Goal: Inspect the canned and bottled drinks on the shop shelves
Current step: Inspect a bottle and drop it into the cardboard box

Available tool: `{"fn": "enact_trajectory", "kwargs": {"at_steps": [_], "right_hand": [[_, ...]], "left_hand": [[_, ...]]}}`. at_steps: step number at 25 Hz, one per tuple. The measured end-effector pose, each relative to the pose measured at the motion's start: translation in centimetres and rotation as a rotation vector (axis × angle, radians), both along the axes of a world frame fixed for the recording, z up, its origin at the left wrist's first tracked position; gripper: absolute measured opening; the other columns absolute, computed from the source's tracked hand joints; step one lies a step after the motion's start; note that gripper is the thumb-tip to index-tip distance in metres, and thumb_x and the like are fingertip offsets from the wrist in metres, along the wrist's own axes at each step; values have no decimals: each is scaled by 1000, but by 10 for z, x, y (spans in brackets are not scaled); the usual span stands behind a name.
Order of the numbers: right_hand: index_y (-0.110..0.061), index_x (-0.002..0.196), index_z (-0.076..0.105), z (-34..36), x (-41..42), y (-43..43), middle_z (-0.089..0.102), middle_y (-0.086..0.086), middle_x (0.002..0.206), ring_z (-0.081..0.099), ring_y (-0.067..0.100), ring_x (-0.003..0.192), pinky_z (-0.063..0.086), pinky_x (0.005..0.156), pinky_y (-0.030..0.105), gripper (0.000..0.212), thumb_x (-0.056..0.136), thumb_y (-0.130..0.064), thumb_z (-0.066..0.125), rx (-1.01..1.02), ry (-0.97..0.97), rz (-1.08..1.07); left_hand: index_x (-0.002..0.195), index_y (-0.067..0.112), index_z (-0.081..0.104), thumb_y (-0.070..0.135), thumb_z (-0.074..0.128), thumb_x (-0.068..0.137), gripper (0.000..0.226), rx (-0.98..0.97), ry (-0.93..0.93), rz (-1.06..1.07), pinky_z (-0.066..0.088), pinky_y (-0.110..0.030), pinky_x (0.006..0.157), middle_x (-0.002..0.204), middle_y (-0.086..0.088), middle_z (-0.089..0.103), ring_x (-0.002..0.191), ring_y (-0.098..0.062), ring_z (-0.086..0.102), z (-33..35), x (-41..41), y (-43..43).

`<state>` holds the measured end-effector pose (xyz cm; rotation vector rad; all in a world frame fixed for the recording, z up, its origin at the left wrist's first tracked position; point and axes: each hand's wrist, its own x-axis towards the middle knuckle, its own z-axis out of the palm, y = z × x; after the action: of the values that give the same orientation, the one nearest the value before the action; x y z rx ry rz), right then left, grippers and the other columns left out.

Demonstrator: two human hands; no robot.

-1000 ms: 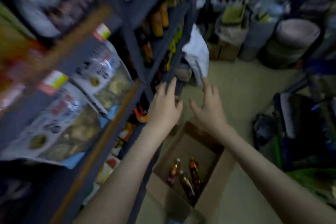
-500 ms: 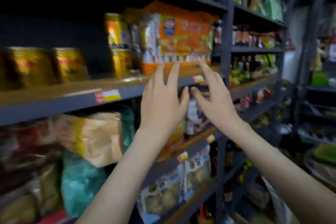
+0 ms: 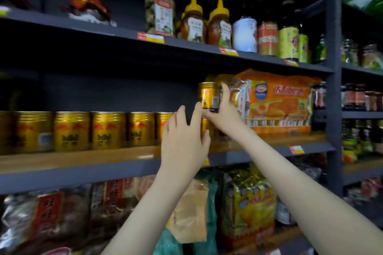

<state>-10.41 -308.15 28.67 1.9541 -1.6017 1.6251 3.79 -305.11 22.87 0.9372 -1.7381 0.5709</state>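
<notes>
— Dark shop shelving, grey metal frame, wooden middle shelf (image 3: 103, 159). Anything on it?
— Row of gold cans (image 3: 107, 130) along the left part, upright, side by side. Big orange packet (image 3: 277, 103) further right, just short of the upright post (image 3: 333, 68).
— And the hands?
— Right hand (image 3: 226, 114) curled on one raised can (image 3: 207, 97), thumb at its base, fingers up its right side. Can held upright, higher than the row, between the row's end and the orange packet.
— Standing on another can?
— Cannot tell. One more gold can right below it, mostly hidden by both hands.
— Left hand?
— Left hand (image 3: 183, 143) wide open, fingers straight and spread, holding nothing, lifted just left of the right one. Blocks the right end of the row.
— Higher up?
— Top shelf: tall jar (image 3: 159, 6), two honey bottles (image 3: 193, 20) with yellow caps, then dark bottles (image 3: 267, 31) with coloured labels. Red and yellow price tags (image 3: 150, 37) on the shelf edges.
— Lower down?
— Snack bags (image 3: 51, 213) packed tight, a brown paper bag (image 3: 190, 213) partly behind the left forearm, a yellow foil bag (image 3: 248, 198) between the two arms. Small jars (image 3: 352, 97) in the next bay, right of the post, too blurred to read.
</notes>
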Motion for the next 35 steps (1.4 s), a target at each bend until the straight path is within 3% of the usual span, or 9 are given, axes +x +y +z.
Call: {"fn": "enact_trajectory", "kwargs": {"at_steps": [4, 8, 12, 18, 23, 26, 30, 33, 35], "right_hand": [[-24, 149, -19, 18, 3, -35, 20, 16, 157, 32, 34, 139, 32, 109, 46, 118, 79, -42, 75, 161, -103, -76], [-13, 151, -9, 13, -2, -52, 28, 17, 153, 37, 35, 136, 36, 107, 47, 116, 77, -43, 76, 269, -123, -138], [-6, 145, 15, 8, -2, -50, 46, 16, 138, 50, 32, 123, 45, 94, 39, 93, 81, -38, 74, 172, -112, -179], [-9, 137, 20, 11, -7, -25, 50, 11, 125, 54, 26, 112, 42, 77, 31, 81, 82, -38, 73, 47, -229, -86], [-14, 136, 23, 11, -14, -5, 51, 2, 114, 54, 17, 103, 45, 81, 31, 81, 79, -34, 76, -99, -492, 93], [-24, 127, 26, 5, -19, -1, 55, 4, 116, 58, 21, 105, 52, 90, 43, 77, 73, -37, 80, -145, -704, 200], [-22, 130, 27, 9, -33, 17, 59, 5, 113, 64, 25, 102, 54, 88, 50, 76, 76, -24, 80, -187, -802, 312], [-18, 130, 33, 13, -52, 40, 62, 11, 112, 67, 28, 98, 58, 78, 43, 72, 75, -17, 80, -240, -825, 374], [-15, 126, 38, 9, -69, 59, 64, 9, 107, 69, 27, 95, 56, 70, 37, 73, 68, -23, 82, -258, -805, 341]], "left_hand": [[154, 25, 11, 43, 42, 99, 65, 82, -27, 29, 32, -37, 112, 157, -13, 24, 142, -28, 29, 16, 10, -11], [155, 27, 9, 42, 41, 100, 65, 93, -47, 47, 31, -36, 111, 156, -14, 25, 141, -28, 30, 15, 20, -19], [155, 27, 13, 38, 45, 99, 64, 84, -48, 20, 35, -38, 109, 154, -17, 30, 139, -31, 34, 10, 18, -24], [154, 30, 2, 44, 42, 99, 70, 125, -91, 52, 33, -38, 109, 151, -15, 32, 137, -30, 34, 18, -1, -29], [153, 31, -10, 55, 50, 93, 88, 227, -157, -3, 36, -43, 105, 139, -19, 45, 127, -35, 44, 36, -35, -38], [149, 36, -21, 41, 62, 91, 101, 314, -153, -163, 45, -45, 94, 133, -21, 46, 116, -37, 50, 38, -53, -43], [152, 35, -12, 32, 65, 90, 98, 238, -77, -271, 46, -43, 90, 135, -21, 43, 116, -37, 50, 40, -73, -41], [154, 32, -1, 36, 65, 88, 93, 172, -26, -325, 43, -46, 97, 145, -20, 38, 125, -40, 46, 37, -95, -26], [154, 33, 3, 36, 66, 86, 93, 138, -16, -353, 45, -44, 93, 142, -19, 42, 121, -39, 50, 32, -113, -10]]}}
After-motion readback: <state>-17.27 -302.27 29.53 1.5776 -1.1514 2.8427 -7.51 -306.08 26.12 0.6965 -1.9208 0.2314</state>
